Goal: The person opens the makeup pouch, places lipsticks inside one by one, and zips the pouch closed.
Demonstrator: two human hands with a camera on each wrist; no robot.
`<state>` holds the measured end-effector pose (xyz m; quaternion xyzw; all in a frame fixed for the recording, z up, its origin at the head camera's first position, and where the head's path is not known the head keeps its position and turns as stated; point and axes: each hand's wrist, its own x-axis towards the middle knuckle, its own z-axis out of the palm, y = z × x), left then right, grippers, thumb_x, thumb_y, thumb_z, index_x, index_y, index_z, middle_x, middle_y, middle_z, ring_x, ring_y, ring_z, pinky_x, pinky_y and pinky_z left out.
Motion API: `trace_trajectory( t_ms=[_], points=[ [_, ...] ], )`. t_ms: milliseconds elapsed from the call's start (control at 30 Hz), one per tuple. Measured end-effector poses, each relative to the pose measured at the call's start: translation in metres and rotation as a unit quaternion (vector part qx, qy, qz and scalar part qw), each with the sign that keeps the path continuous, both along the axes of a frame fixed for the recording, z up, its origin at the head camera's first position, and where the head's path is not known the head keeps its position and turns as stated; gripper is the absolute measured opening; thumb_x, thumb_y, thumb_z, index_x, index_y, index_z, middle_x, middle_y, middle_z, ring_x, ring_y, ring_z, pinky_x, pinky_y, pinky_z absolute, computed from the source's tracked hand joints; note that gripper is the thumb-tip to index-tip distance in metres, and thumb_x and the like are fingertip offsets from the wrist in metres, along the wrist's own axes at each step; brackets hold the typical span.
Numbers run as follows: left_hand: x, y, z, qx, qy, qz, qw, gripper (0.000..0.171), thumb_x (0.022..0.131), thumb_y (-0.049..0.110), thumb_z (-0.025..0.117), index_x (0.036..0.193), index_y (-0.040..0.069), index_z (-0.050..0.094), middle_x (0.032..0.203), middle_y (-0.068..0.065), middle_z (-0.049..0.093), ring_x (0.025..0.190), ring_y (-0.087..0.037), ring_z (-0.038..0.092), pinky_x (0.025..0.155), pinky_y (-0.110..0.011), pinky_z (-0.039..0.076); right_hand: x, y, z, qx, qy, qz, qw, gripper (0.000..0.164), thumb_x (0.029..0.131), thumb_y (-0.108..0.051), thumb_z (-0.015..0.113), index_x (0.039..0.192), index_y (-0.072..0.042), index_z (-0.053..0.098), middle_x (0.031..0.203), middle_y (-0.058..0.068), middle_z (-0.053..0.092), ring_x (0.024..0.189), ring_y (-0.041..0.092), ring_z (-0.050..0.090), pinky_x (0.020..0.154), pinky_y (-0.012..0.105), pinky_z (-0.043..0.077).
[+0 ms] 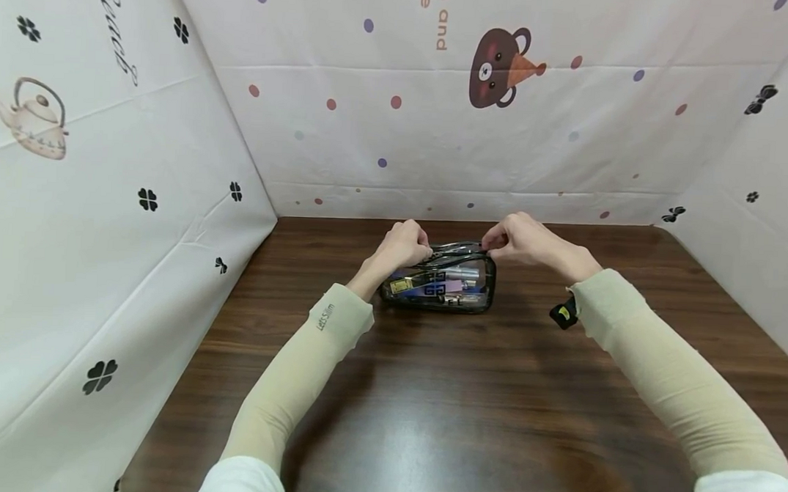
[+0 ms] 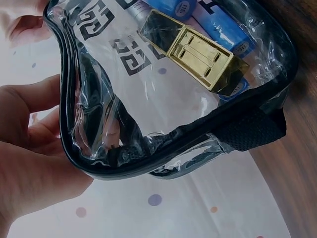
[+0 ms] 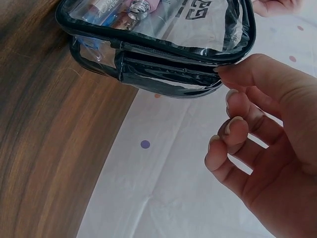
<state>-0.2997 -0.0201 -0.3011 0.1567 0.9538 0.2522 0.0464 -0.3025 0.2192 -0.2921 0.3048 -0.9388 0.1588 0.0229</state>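
Note:
A clear cosmetic pouch with black piping [image 1: 492,291] stands on the table near the back wall. My left hand [image 1: 400,246] grips its upper left corner; in the left wrist view the thumb and fingers curl about the black edge [image 2: 63,119]. At the upper right corner my right hand [image 1: 529,241] pinches the black top edge by the zipper [image 3: 168,72] between thumb and index finger, the other fingers loosely curled below. Through the clear wall show a gold-and-black lipstick-like tube [image 2: 203,57], several blue-ended tubes [image 2: 225,32] and a pink item [image 1: 454,286].
The dark wood table [image 1: 427,394] spreads in front of the pouch. A white patterned cloth wall [image 1: 346,141] rises close behind it, with further cloth walls at left and right. A black wrist strap piece [image 1: 564,313] hangs below the right sleeve.

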Motion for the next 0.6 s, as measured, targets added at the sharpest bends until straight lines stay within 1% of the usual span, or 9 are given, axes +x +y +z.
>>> trace_trajectory(
  t_ms=[133, 233, 300, 367, 533, 600],
  points=[
    [-0.001, -0.001, 0.000, -0.001, -0.008, -0.001, 1.0000, 0.023, 0.084, 0.015, 0.052, 0.068, 0.006, 0.066, 0.057, 0.002, 0.051, 0.049, -0.011, 0.034, 0.057, -0.026, 0.036, 0.001, 0.000, 0.000, -0.004, 0.000, 0.002, 1.000, 0.018, 0.077, -0.008, 0.062, 0.092, -0.011, 0.071, 0.079, -0.001, 0.068, 0.065, 0.008, 0.056, 0.061, 0.029, 0.045],
    [-0.002, -0.003, 0.001, -0.002, -0.002, 0.001, 1.0000, 0.024, 0.084, 0.015, 0.052, 0.065, 0.008, 0.064, 0.056, 0.002, 0.050, 0.050, -0.012, 0.036, 0.057, -0.026, 0.037, 0.001, 0.000, 0.001, -0.007, 0.001, 0.005, 1.000, 0.019, 0.077, -0.009, 0.062, 0.093, -0.009, 0.071, 0.080, -0.001, 0.068, 0.067, 0.008, 0.058, 0.063, 0.030, 0.046],
    [-0.002, -0.005, 0.001, -0.004, 0.004, 0.005, 1.0000, 0.023, 0.083, 0.015, 0.053, 0.063, 0.009, 0.063, 0.055, 0.002, 0.049, 0.052, -0.013, 0.038, 0.058, -0.026, 0.037, 0.001, 0.001, 0.001, -0.007, 0.001, 0.004, 1.000, 0.019, 0.077, -0.009, 0.063, 0.094, -0.008, 0.071, 0.079, -0.001, 0.068, 0.066, 0.009, 0.057, 0.062, 0.029, 0.046],
    [-0.003, -0.007, 0.001, -0.007, 0.003, 0.009, 0.9999, 0.024, 0.083, 0.016, 0.054, 0.062, 0.010, 0.063, 0.054, 0.003, 0.048, 0.052, -0.013, 0.039, 0.058, -0.026, 0.037, 0.001, 0.002, 0.001, -0.006, 0.005, 0.004, 1.000, 0.019, 0.076, -0.008, 0.063, 0.093, -0.008, 0.071, 0.078, -0.001, 0.068, 0.064, 0.009, 0.056, 0.060, 0.029, 0.045],
    [-0.004, -0.010, 0.001, -0.011, -0.019, 0.012, 0.9997, 0.027, 0.085, 0.017, 0.054, 0.058, 0.011, 0.057, 0.049, 0.003, 0.040, 0.047, -0.012, 0.033, 0.057, -0.027, 0.036, 0.001, 0.003, 0.001, -0.005, 0.011, 0.003, 1.000, 0.017, 0.076, -0.009, 0.063, 0.090, -0.011, 0.071, 0.076, -0.002, 0.067, 0.063, 0.009, 0.054, 0.060, 0.028, 0.043],
    [-0.004, -0.010, 0.001, -0.014, -0.021, 0.012, 0.9996, 0.029, 0.085, 0.016, 0.054, 0.057, 0.012, 0.055, 0.048, 0.003, 0.038, 0.046, -0.012, 0.031, 0.056, -0.027, 0.036, 0.001, 0.002, 0.000, -0.006, 0.008, 0.003, 1.000, 0.017, 0.076, -0.009, 0.062, 0.090, -0.012, 0.071, 0.076, -0.003, 0.067, 0.063, 0.008, 0.054, 0.060, 0.028, 0.044]
  ],
)
